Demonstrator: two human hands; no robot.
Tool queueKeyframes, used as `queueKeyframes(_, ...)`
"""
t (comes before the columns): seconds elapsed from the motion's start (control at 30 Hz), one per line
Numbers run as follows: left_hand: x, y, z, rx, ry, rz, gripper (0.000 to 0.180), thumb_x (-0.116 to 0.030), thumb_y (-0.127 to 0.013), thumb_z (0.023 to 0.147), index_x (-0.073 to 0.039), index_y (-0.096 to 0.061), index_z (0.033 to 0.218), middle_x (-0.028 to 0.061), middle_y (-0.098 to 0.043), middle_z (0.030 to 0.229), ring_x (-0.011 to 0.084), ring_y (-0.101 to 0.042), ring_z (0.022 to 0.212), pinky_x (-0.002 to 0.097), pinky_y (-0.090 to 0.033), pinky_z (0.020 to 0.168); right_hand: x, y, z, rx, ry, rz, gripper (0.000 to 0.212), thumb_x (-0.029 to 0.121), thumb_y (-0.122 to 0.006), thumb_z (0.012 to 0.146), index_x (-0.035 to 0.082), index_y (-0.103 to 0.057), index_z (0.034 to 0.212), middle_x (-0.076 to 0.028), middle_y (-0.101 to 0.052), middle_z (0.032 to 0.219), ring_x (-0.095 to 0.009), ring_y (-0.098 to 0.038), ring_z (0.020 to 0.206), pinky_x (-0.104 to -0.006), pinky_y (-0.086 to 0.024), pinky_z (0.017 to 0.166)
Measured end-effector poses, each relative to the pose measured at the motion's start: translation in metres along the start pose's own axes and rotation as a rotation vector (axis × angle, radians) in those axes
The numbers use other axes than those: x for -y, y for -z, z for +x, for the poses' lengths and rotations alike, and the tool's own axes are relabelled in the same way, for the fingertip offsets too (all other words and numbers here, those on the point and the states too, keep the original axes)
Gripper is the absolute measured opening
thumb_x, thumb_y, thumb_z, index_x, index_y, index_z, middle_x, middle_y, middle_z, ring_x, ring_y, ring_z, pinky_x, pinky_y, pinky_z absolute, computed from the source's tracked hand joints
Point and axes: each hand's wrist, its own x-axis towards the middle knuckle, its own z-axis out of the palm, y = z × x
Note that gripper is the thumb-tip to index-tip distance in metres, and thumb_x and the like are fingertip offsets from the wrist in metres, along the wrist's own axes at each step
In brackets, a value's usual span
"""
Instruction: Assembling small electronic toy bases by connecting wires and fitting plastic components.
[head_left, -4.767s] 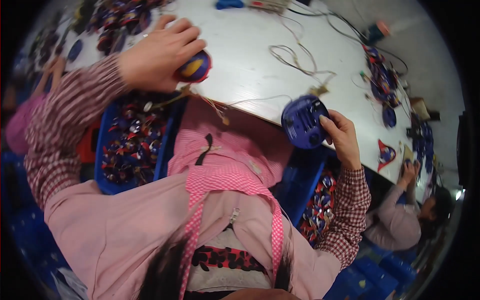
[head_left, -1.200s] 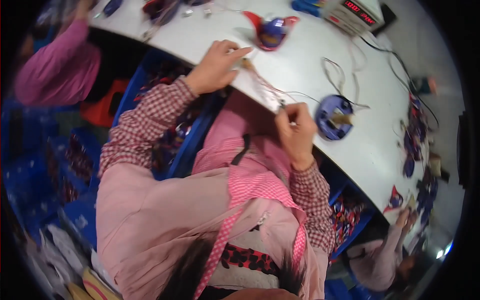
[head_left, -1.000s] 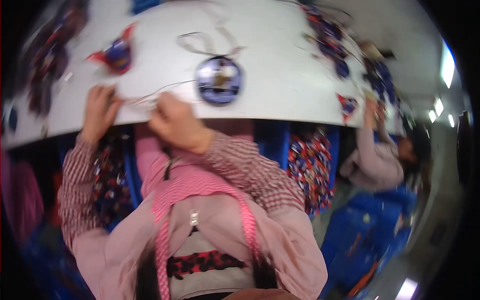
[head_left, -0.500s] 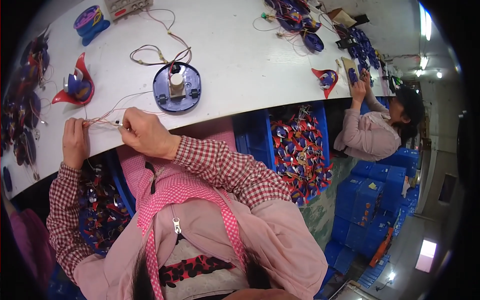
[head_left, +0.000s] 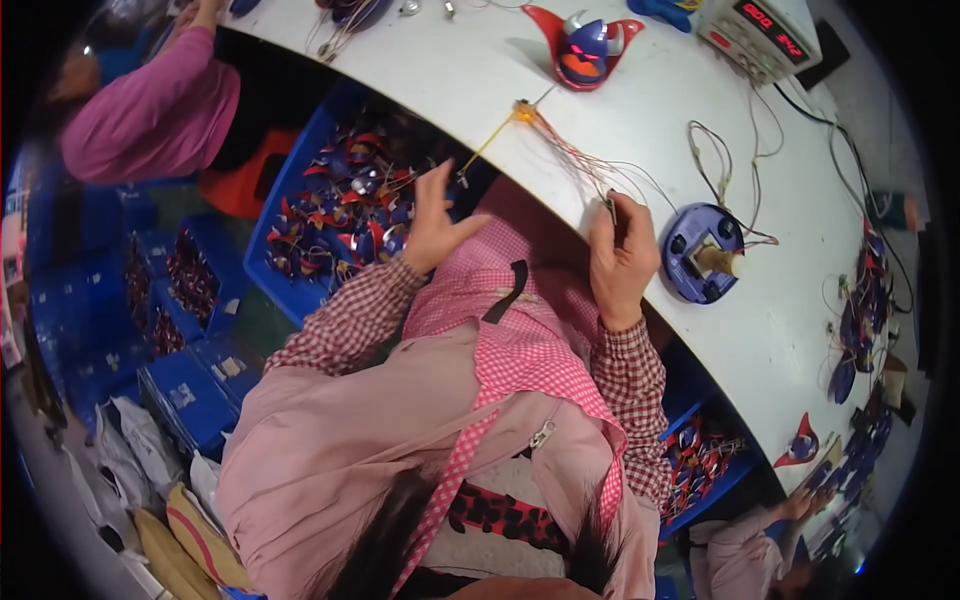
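My left hand point(head_left: 437, 222) is beyond the table edge, beside the blue bin, with fingers spread and nothing in them. Over the table's near edge, my right hand point(head_left: 622, 255) pinches the ends of thin red and white wires point(head_left: 572, 152); a small dark piece shows at its fingertips. The wires run to a small part glowing orange point(head_left: 523, 112), which has a yellow strip leading off it. Just behind stands a red and purple horned toy head point(head_left: 583, 52) with red light on its face. A purple oval device point(head_left: 703, 252) with a white knob lies right of my right hand.
The blue bin point(head_left: 262, 250) at left holds many toy heads; another bin point(head_left: 715, 490) is at lower right. A power supply point(head_left: 755, 40) stands at the back, cables trailing. Co-workers sit at left point(head_left: 160, 110) and lower right point(head_left: 735, 555). Blue crates point(head_left: 190, 390) are stacked at left.
The view has swung left. My left hand has let go of the wires and moved off the table toward the bin. Red light now shows on the toy head, and the small part glows orange.
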Motion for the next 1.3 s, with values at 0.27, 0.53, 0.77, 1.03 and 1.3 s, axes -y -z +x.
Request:
queueKeyframes(0.27, 0.041, -0.041, 0.016, 0.209, 0.206, -0.619, 0.060, -0.017, -0.069, 0.080, 0.003, -0.036, 0.125, 0.0142, -0.042, 0.114, 0.0222, -0.053, 0.099, 0.0304, -0.049, 0.082, -0.003, -0.007, -0.001, 0.009, -0.019, -0.015, 0.016, 0.005, -0.060, 0.085, -0.001, -0.058, 0.100, -0.006, -0.060, 0.082, -0.010, -0.056, 0.072, -0.0211, -0.046, 0.064)
queueKeyframes(0.53, 0.014, -0.031, 0.009, 0.282, 0.227, -0.827, 0.046, -0.012, -0.065, 0.083, 0.002, -0.038, 0.118, 0.0108, -0.051, 0.104, 0.0171, -0.057, 0.089, 0.0284, -0.049, 0.079, -0.004, -0.005, -0.006, 0.023, -0.116, 0.078, 0.015, 0.007, -0.061, 0.086, -0.001, -0.056, 0.098, -0.003, -0.058, 0.081, -0.006, -0.053, 0.068, -0.0184, -0.044, 0.059)
queueKeyframes(0.77, 0.031, -0.032, 0.020, 0.436, 0.288, -0.807, 0.036, -0.011, -0.063, 0.084, -0.001, -0.042, 0.112, 0.0103, -0.055, 0.102, 0.0140, -0.058, 0.087, 0.0277, -0.048, 0.074, -0.005, -0.005, -0.007, 0.021, -0.057, 0.012, 0.014, 0.008, -0.061, 0.087, -0.001, -0.055, 0.096, -0.002, -0.057, 0.079, -0.005, -0.051, 0.068, -0.0178, -0.043, 0.058)
queueKeyframes(1.03, 0.013, -0.009, 0.001, 0.479, 0.396, -0.969, 0.024, -0.011, -0.059, 0.088, -0.002, -0.048, 0.107, 0.0079, -0.058, 0.093, 0.0148, -0.060, 0.080, 0.0248, -0.050, 0.070, -0.005, -0.005, -0.007, 0.025, -0.108, 0.042, 0.015, 0.008, -0.062, 0.087, -0.001, -0.055, 0.097, -0.002, -0.057, 0.079, -0.005, -0.051, 0.069, -0.0174, -0.043, 0.059)
queueKeyframes(1.3, -0.043, 0.007, -0.003, 0.403, 0.376, -1.098, 0.019, -0.011, -0.058, 0.089, -0.001, -0.052, 0.103, 0.0066, -0.058, 0.085, 0.0122, -0.059, 0.073, 0.0221, -0.049, 0.064, -0.007, -0.004, -0.004, 0.042, -0.132, 0.100, 0.015, 0.007, -0.062, 0.087, -0.001, -0.056, 0.097, -0.002, -0.057, 0.082, -0.006, -0.051, 0.072, -0.0186, -0.044, 0.062)
